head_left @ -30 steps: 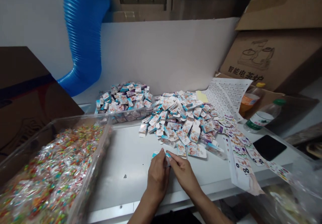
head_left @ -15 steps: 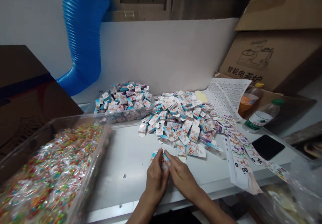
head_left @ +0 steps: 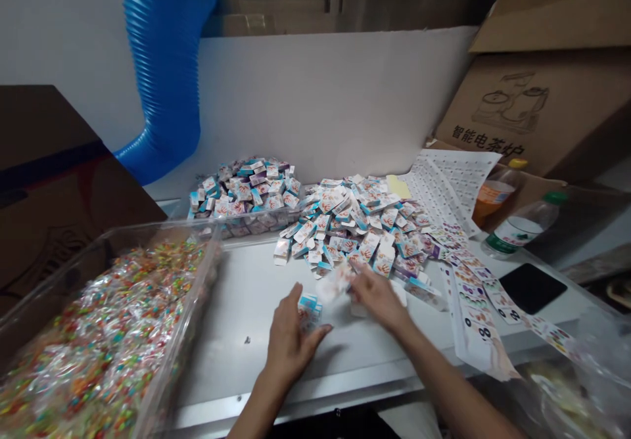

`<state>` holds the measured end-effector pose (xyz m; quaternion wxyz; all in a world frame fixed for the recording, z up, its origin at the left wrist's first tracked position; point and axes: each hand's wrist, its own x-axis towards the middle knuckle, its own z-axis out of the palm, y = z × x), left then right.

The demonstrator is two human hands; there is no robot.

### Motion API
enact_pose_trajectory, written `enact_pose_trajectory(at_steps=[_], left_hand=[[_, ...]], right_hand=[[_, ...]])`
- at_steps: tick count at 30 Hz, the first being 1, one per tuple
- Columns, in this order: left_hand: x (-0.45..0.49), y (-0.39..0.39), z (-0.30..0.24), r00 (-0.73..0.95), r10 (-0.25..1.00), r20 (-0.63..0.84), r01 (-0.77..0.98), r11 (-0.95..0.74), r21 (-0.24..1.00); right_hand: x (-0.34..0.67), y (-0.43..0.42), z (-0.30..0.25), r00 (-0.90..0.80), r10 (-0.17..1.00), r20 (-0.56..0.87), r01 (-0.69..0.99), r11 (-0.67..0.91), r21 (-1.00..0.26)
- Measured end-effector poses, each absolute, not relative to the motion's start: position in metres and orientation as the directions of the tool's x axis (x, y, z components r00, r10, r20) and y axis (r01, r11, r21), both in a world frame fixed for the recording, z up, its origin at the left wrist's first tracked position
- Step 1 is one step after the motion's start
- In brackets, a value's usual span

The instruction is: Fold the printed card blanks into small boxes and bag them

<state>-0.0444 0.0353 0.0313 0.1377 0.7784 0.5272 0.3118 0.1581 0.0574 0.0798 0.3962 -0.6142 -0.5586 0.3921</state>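
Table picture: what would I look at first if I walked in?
The blue ribbed hose catches your eye first, curving down the back-left wall. Next comes the clear bin of colourful wrapped packets at front left, then the heap of small printed boxes in the middle.

dim, flat indoor light | soft glare: table (head_left: 236, 373) | blur: right hand (head_left: 378, 298), probably motion | edges bowed

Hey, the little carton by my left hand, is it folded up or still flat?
Folded up, it seems: the small blue-and-white carton beside the left hand shows a boxy shape with separate faces, though the picture is slightly blurred.
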Motion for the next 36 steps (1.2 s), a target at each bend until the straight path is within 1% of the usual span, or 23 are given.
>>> enact_pose_trajectory(at_steps=[1, 2, 3, 4, 6, 8, 10, 13, 15, 17, 19, 21, 23, 26, 28, 30, 33, 34, 35, 36], left_hand=[[-0.047, 0.038, 0.031, 0.210, 0.930, 0.300, 0.794, -0.341, 0.502], [-0.048, 0.040, 0.031, 0.189, 0.949, 0.253, 0.841, -0.289, 0.458], [-0.047, 0.042, 0.030, 0.190, 0.962, 0.198, 0.873, -0.257, 0.414], [-0.046, 0.044, 0.028, 0.200, 0.969, 0.143, 0.893, -0.240, 0.380], [-0.042, 0.047, 0.025, 0.219, 0.974, 0.064, 0.910, -0.227, 0.347], [-0.039, 0.050, 0.022, 0.219, 0.975, 0.047, 0.905, -0.220, 0.363], [-0.039, 0.052, 0.018, 0.217, 0.975, 0.050, 0.876, -0.217, 0.431], [-0.042, 0.051, 0.014, 0.199, 0.976, 0.086, 0.781, -0.211, 0.588], [-0.042, 0.048, 0.013, 0.194, 0.968, 0.157, 0.709, -0.249, 0.660], [-0.040, 0.044, 0.014, 0.225, 0.942, 0.249, 0.648, -0.336, 0.684], [-0.038, 0.041, 0.015, 0.256, 0.910, 0.326, 0.621, -0.413, 0.666], [-0.037, 0.040, 0.016, 0.258, 0.901, 0.348, 0.638, -0.429, 0.639], [-0.038, 0.040, 0.018, 0.265, 0.919, 0.292, 0.661, -0.394, 0.638], [-0.042, 0.041, 0.022, 0.309, 0.936, 0.167, 0.666, -0.338, 0.664], [-0.045, 0.041, 0.028, 0.317, 0.939, 0.135, 0.682, -0.324, 0.656], [-0.049, 0.043, 0.033, 0.307, 0.944, 0.126, 0.724, -0.317, 0.613], [-0.054, 0.046, 0.042, 0.307, 0.939, 0.156, 0.799, -0.343, 0.495], [-0.055, 0.048, 0.045, 0.315, 0.932, 0.181, 0.815, -0.363, 0.452], [-0.055, 0.050, 0.047, 0.324, 0.923, 0.208, 0.823, -0.383, 0.419], [-0.055, 0.051, 0.049, 0.337, 0.913, 0.229, 0.821, -0.405, 0.403]], right_hand=[[0.165, 0.067, 0.084, 0.157, 0.987, -0.045, 0.216, -0.079, -0.973], [0.170, 0.074, 0.087, 0.214, 0.976, -0.038, 0.095, -0.060, -0.994], [0.172, 0.079, 0.088, 0.221, 0.975, -0.034, 0.028, -0.041, -0.999], [0.171, 0.081, 0.088, 0.192, 0.981, -0.024, 0.014, -0.027, -1.000], [0.165, 0.077, 0.083, 0.069, 0.997, -0.026, 0.118, -0.034, -0.992], [0.156, 0.067, 0.073, -0.029, 0.999, -0.040, 0.271, -0.030, -0.962], [0.148, 0.056, 0.062, -0.084, 0.996, -0.031, 0.402, 0.006, -0.916], [0.138, 0.048, 0.047, -0.152, 0.988, -0.028, 0.554, 0.062, -0.830], [0.131, 0.047, 0.039, -0.150, 0.987, -0.052, 0.555, 0.041, -0.831], [0.124, 0.049, 0.033, -0.142, 0.983, -0.113, 0.451, -0.037, -0.892], [0.119, 0.054, 0.029, -0.156, 0.973, -0.173, 0.345, -0.110, -0.932], [0.118, 0.058, 0.027, -0.163, 0.966, -0.199, 0.308, -0.142, -0.941], [0.120, 0.061, 0.027, -0.145, 0.969, -0.203, 0.306, -0.151, -0.940], [0.127, 0.063, 0.029, -0.112, 0.971, -0.210, 0.341, -0.161, -0.926], [0.134, 0.063, 0.033, -0.071, 0.978, -0.196, 0.382, -0.155, -0.911], [0.139, 0.062, 0.039, 0.015, 0.992, -0.122, 0.461, -0.115, -0.880], [0.140, 0.060, 0.049, 0.116, 0.989, 0.091, 0.628, -0.002, -0.778], [0.139, 0.059, 0.052, 0.117, 0.984, 0.131, 0.644, 0.025, -0.765], [0.138, 0.060, 0.054, 0.099, 0.986, 0.131, 0.621, 0.041, -0.783], [0.137, 0.060, 0.057, 0.069, 0.993, 0.093, 0.559, 0.039, -0.829]])
